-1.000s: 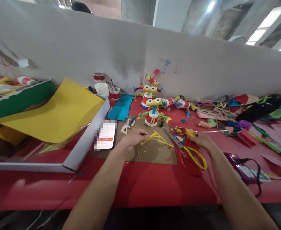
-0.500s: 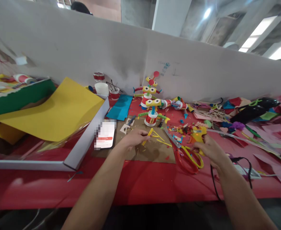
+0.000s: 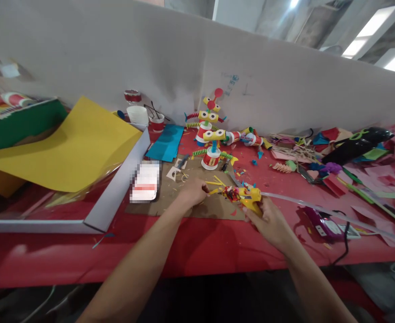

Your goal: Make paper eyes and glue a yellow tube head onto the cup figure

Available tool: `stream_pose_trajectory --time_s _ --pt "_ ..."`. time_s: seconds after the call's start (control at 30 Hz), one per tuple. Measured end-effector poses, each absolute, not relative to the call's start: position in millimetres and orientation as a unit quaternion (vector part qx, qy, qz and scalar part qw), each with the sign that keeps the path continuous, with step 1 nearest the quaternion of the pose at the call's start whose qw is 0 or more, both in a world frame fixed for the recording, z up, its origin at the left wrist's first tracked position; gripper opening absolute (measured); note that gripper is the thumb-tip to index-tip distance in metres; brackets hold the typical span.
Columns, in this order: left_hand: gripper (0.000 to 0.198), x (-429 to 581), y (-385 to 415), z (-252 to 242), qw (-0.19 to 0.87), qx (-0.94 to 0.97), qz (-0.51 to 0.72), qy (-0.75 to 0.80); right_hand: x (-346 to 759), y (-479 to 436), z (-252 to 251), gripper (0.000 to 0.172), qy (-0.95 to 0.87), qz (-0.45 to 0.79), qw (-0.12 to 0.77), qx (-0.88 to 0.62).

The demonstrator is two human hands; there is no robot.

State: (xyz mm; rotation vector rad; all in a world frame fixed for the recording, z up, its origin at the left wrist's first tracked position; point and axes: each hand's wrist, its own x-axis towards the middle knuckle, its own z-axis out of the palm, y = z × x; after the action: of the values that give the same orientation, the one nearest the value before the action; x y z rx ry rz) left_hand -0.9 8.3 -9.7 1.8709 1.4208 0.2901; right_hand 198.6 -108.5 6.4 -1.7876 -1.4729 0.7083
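Note:
A yellow glue gun (image 3: 251, 199) is gripped in my right hand (image 3: 267, 220), its nozzle pointing left and a long clear glue stick (image 3: 301, 202) trailing from its back. My left hand (image 3: 195, 192) pinches a thin yellow paper strip (image 3: 213, 192), whose end lies close to the nozzle; whether they touch I cannot tell. Both hands are over a brown cardboard sheet (image 3: 184, 206), where more yellow strips (image 3: 219, 180) lie. Just behind stands a paper-cup figure (image 3: 211, 157) with yellow eyes and green folded arms. The scissors are mostly hidden behind the glue gun and my right hand.
At left, a white-edged box (image 3: 116, 184) holds a large yellow sheet (image 3: 66, 148). Blue paper (image 3: 167, 142) and a phone (image 3: 145, 181) lie beside the cardboard. More cup figures (image 3: 206, 128) stand behind. Paper scraps, a black bottle (image 3: 358, 146) and a purple power strip (image 3: 321, 222) occupy the right.
My right hand has lifted the glue gun and brought it left, over the scissors, to the strip in my left hand. The strip now points right, toward the nozzle. The view has shifted slightly.

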Motion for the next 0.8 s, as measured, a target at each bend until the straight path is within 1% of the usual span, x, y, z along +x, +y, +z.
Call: stream_pose_trajectory --time_s 0.07,0.13,0.4,0.6,0.7,0.8 --pt "0.017 0.6 6.9 -8.4 0.365 0.736 0.096 0.562 197.0 -108.9 4.7 0.026 -0.605 0.213 0.294 -0.709" --pt "0.019 1.6 5.7 -7.2 0.348 0.743 0.075 0.566 194.6 -108.1 2.8 0.025 -0.624 0.173 0.265 -0.715" --pt "0.019 3.8 4.2 -8.1 0.304 0.762 0.053 0.569 181.8 -104.4 0.3 0.027 -0.625 0.176 0.224 -0.727" --pt "0.021 5.3 2.3 -4.4 0.288 0.768 0.041 0.57 177.1 -101.1 -0.7 0.022 -0.647 0.132 0.187 -0.728" --pt "0.024 1.7 3.7 -1.5 0.301 0.77 0.022 0.562 175.5 -100.3 -0.8 0.023 -0.651 0.112 0.154 -0.735" --pt "0.027 -5.0 6.4 2.1 0.339 0.768 0.002 0.544 174.3 -100.2 -0.4 0.024 -0.652 0.103 0.134 -0.739"
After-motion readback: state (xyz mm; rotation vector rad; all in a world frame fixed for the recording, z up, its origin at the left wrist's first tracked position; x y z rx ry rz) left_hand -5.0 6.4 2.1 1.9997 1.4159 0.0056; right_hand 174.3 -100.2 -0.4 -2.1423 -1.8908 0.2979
